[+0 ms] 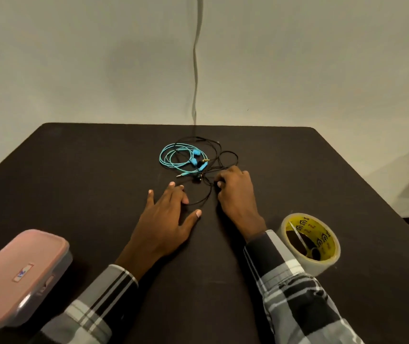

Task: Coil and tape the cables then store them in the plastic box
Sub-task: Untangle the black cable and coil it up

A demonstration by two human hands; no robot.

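- Nearest, plastic box (17, 274) lid-on at left; tape roll (310, 244) at right
- Left hand (166, 219) flat, fingers spread; right hand (235, 192) curled, pinching black cable (204, 198)
- Beyond, blue cable (173, 157) lies coiled

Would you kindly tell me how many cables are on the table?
2: the blue cable lies coiled mid-table; the black cable, tangled beside it, reaches both hands.
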